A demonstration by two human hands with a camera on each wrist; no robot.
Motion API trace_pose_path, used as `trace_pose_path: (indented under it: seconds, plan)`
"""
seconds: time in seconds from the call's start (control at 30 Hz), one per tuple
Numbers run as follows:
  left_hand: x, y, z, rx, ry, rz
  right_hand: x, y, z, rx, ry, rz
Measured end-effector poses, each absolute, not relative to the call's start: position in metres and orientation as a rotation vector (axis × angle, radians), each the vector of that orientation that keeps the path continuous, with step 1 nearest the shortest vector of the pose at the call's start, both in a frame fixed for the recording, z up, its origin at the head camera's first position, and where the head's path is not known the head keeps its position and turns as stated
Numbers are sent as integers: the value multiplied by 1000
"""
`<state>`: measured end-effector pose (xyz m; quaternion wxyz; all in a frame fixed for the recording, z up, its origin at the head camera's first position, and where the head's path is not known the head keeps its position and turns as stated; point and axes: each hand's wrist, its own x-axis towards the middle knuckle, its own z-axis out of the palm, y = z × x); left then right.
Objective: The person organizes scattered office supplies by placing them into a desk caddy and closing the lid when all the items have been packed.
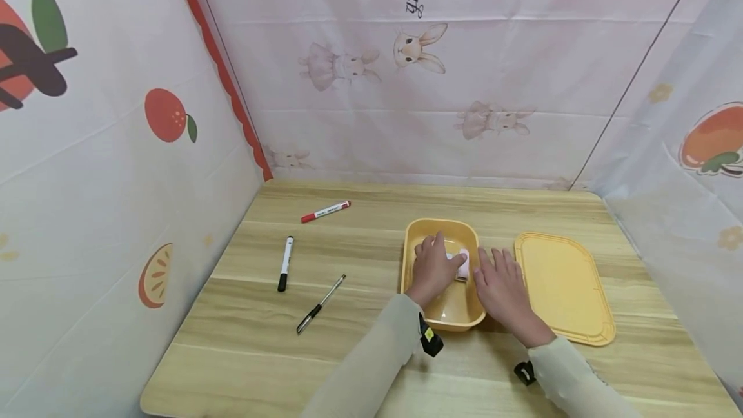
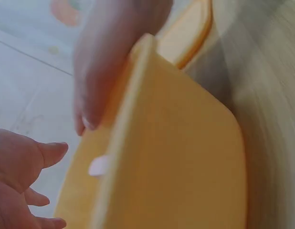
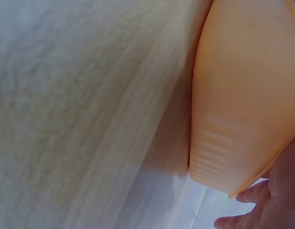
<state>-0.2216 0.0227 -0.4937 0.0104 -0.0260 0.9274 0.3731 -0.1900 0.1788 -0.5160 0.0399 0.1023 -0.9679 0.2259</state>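
Note:
A yellow plastic box (image 1: 444,324), without its lid, stands on the table. Inside it lies a small pale pink block-like thing (image 1: 463,269), partly hidden by the left hand; its kind is unclear. The left hand (image 1: 432,269) reaches over the box with fingers spread, its thumb close to the pink thing. In the left wrist view that hand shows no item in its grasp. At the box's right wall, the right hand (image 1: 504,286) rests its extended fingers by the rim. The right wrist view shows its fingertips (image 3: 252,193) at the box edge.
A yellow lid (image 1: 565,286) lies flat to the right of the box. On the left side of the table are a red marker (image 1: 326,211), a black marker (image 1: 286,263) and a black pen (image 1: 321,304). Printed curtains surround the table (image 1: 232,353).

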Motion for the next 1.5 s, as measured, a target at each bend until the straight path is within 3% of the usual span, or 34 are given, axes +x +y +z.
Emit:
trace_pose_path:
  seconds: [0.23,0.57,1.0,1.5]
  plan:
    - [-224,16,-470,-77,2931,1231,-191,181,-516,316,-2955,687]
    - [-233,-29,-439,-35,2924,1442,-192,180,-519,294,-2977,706]
    - [-246,-89,-458,-21,3015,1242,-191,179,-516,278,-2978,708]
    - [-225,-172,-486,-241,3015,1028,-191,179,-512,280,-3003,715]
